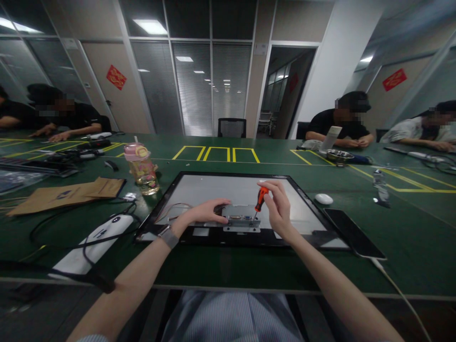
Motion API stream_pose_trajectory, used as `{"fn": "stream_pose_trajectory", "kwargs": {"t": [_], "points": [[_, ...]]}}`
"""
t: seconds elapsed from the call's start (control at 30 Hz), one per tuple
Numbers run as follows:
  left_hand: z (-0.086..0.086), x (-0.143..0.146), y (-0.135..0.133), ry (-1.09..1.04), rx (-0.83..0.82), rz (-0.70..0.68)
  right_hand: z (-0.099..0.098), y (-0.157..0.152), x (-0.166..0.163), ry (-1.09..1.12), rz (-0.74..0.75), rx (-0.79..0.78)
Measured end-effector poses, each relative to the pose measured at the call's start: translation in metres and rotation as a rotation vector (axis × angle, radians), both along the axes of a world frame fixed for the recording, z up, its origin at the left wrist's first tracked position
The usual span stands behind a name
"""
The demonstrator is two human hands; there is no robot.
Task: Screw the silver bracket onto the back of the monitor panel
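A display panel (197,190) with a black frame lies flat in front of me, its grey back facing up. Near its front edge sits a metal bracket (244,223) with a row of connector ports. My left hand (210,211) holds the bracket's left end, thumb in front and fingers behind. In my right hand (279,206) is a screwdriver (261,198) with an orange and black handle, tilted slightly, its tip down at the bracket's right side. A finger rests on top of the handle. Whether the tip sits in a screw is too small to tell.
Left of the panel stand a pink-lidded bottle (142,168), a brown paper bag (67,194) and a white power strip (94,242) with cables. To the right lie a white case (324,199) and a charging phone (352,232). Several people sit across the green table (210,266).
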State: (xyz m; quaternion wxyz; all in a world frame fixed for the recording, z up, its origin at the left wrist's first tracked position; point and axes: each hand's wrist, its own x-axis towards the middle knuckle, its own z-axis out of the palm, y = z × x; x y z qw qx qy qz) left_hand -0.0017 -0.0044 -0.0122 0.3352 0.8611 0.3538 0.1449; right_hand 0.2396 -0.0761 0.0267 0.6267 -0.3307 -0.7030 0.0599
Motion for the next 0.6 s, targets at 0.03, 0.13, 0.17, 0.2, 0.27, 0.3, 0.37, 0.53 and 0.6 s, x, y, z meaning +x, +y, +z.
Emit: {"fn": "stream_pose_trajectory", "kwargs": {"t": [0.03,0.13,0.17,0.2,0.27,0.3,0.37,0.53,0.6], "points": [[0.000,0.000,0.000,0.001,0.002,-0.001,0.000,-0.001,0.000,-0.006,0.010,0.004],[0.000,0.000,0.000,0.005,0.005,-0.011,0.002,-0.001,-0.001,-0.012,0.012,0.009],[0.001,0.000,0.000,0.005,0.005,-0.014,0.002,0.000,-0.002,-0.011,0.005,0.007],[0.001,0.000,0.000,0.004,0.005,-0.015,0.002,0.001,-0.002,-0.005,-0.001,0.004],[0.001,0.000,0.000,0.002,0.003,-0.015,0.001,0.003,-0.002,0.041,0.005,-0.013],[0.001,0.000,0.000,0.002,0.003,-0.014,0.000,0.005,-0.002,0.081,0.020,-0.025],[0.001,0.000,0.000,0.005,0.002,-0.014,-0.001,0.007,-0.001,0.176,0.071,-0.078],[-0.001,-0.001,0.001,0.007,-0.007,0.003,0.000,0.012,0.000,0.319,0.309,-0.322],[0.000,-0.001,0.000,-0.004,-0.013,0.003,0.002,0.012,0.000,0.369,0.399,-0.362]]}}
